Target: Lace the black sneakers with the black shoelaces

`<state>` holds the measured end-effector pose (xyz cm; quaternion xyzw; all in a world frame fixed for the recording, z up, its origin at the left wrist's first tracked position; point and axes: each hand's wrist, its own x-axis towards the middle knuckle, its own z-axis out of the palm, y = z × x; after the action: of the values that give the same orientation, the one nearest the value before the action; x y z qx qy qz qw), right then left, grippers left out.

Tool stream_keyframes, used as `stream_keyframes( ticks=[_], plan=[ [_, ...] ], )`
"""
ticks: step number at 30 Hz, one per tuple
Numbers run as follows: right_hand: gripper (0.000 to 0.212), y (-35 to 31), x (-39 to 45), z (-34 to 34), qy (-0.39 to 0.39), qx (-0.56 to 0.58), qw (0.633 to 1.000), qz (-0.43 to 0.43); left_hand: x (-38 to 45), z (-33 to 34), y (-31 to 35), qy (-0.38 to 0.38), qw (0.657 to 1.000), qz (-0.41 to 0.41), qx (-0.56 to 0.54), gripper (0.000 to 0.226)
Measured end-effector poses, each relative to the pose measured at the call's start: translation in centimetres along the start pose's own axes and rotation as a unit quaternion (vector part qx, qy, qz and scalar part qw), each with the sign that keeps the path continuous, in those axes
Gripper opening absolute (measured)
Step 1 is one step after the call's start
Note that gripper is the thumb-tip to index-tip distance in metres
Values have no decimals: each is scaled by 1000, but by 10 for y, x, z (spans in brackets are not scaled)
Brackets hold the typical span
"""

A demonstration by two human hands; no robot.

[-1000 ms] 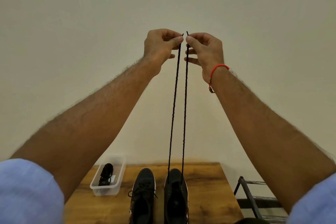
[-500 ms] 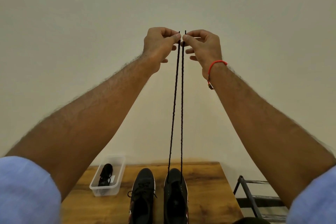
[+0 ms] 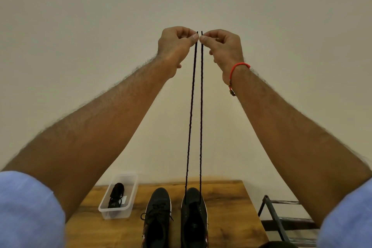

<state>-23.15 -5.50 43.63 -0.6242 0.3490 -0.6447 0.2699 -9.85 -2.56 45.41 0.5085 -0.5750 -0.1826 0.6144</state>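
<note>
While both arms reach high, the left hand [image 3: 174, 45] and right hand [image 3: 224, 47] each pinch an end of the thin black shoelace [image 3: 191, 119], rising taut from the unlaced black sneaker [image 3: 194, 219] on the wooden tabletop [image 3: 231, 217].

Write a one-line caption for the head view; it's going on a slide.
Both hands, left and right, pinch the shoelace ends level above the right sneaker.

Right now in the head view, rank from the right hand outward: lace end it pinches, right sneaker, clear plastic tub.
1. Lace end, pinched in the right hand.
2. Right sneaker, below on the table.
3. Clear plastic tub, farther left, beyond the left sneaker.
</note>
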Motion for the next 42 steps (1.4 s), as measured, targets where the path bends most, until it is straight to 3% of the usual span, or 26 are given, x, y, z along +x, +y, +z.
stream_keyframes(
  ticks=[28, 37, 42],
  plan=[
    [10, 8, -6, -3, -14, 5, 1000, 17, -5, 3, -8, -1, 1000, 16, 4, 8],
    [12, 80, -72, -4, -86, 71, 983, 143, -50, 14, -91, -71, 996, -42, -19, 10],
    [11, 161, -124, -6, -128, 8, 966, 224, -108, 23, -178, -118, 986, -63, 102, 9]
  ],
)
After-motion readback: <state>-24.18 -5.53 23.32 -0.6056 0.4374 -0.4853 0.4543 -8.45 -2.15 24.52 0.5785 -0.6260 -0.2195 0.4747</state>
